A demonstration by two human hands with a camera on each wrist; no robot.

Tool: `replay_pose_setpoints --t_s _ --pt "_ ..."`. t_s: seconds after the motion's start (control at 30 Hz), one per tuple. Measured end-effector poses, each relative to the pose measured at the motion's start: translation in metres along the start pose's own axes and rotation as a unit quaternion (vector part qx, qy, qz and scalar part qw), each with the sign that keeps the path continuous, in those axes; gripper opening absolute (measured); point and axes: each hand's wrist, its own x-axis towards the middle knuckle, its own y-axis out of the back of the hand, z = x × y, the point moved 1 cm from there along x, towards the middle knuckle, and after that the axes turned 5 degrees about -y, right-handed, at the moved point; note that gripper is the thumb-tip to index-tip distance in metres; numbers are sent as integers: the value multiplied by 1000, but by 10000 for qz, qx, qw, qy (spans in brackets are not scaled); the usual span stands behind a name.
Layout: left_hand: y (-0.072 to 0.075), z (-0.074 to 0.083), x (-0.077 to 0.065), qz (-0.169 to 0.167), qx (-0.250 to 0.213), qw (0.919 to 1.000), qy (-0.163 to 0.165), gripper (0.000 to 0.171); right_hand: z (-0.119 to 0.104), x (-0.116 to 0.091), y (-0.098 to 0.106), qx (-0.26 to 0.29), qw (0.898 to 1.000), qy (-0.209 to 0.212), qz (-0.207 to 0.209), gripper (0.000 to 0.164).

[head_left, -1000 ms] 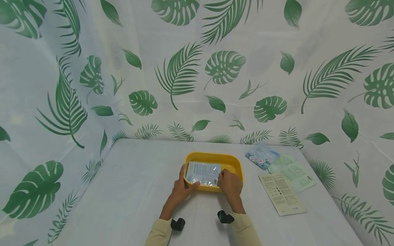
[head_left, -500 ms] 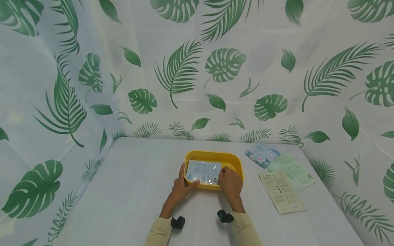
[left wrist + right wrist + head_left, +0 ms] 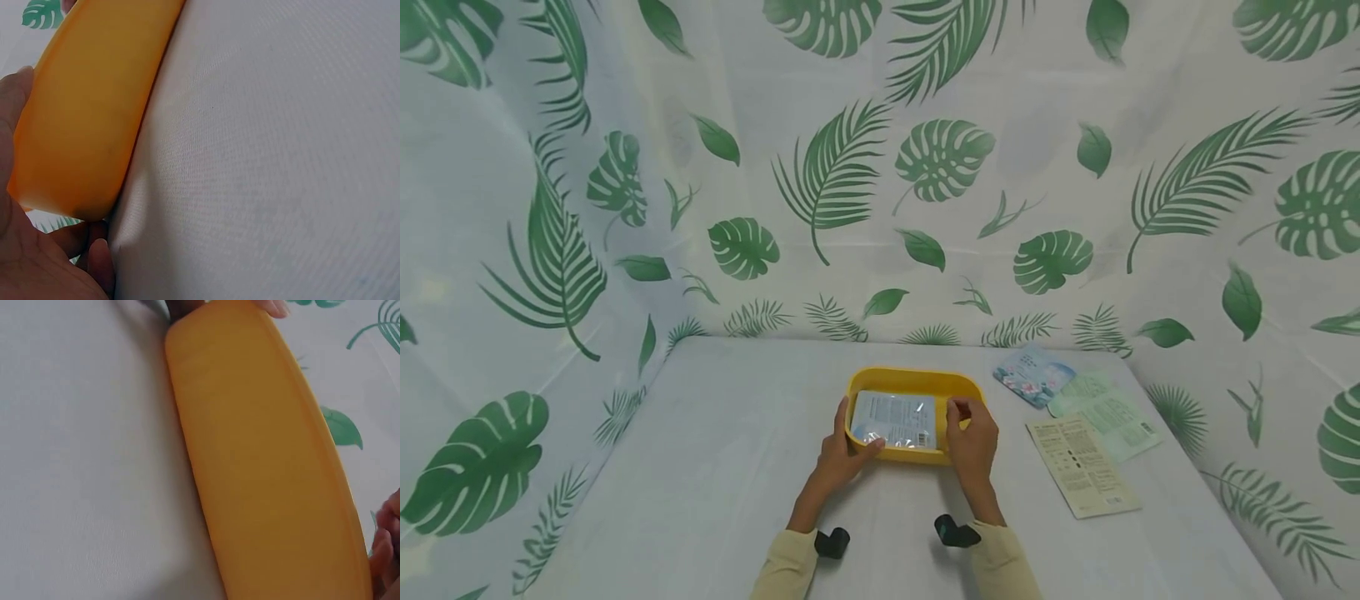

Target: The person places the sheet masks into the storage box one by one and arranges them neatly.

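Observation:
A yellow rectangular tray point(image 3: 917, 382) sits on the white-covered table. Inside its left part lies a flat pale-blue printed packet point(image 3: 893, 419) with a shiny clear edge. My left hand point(image 3: 841, 457) grips the tray's near left corner, thumb over the rim; the left wrist view shows fingers curling below that corner. Over the tray's right end is my right hand point(image 3: 973, 442), fingers loosely bent, apart from the packet, with nothing seen between them. In the right wrist view, bent fingers point(image 3: 382, 550) show beyond the tray's rim.
Right of the tray lie a blue floral packet point(image 3: 1033, 375), a pale green packet point(image 3: 1108, 417) and a cream printed packet point(image 3: 1082, 467), the latter two overlapping. A leaf-patterned curtain point(image 3: 880, 183) surrounds the table's back and sides.
My right hand has shifted right, off the packet's right edge, its fingers loosening. My left hand keeps its grip on the tray. The packet looks unmoved in the tray.

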Motion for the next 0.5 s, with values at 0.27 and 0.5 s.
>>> replay_pose_setpoints --t_s 0.27,0.5 --pt "0 -1 -1 6 4 10000 38 103 29 16 28 23 9920 -440 1180 17" --pt "1 -3 0 12 -59 10000 -13 104 88 36 80 -723 9786 -1436 1282 24"
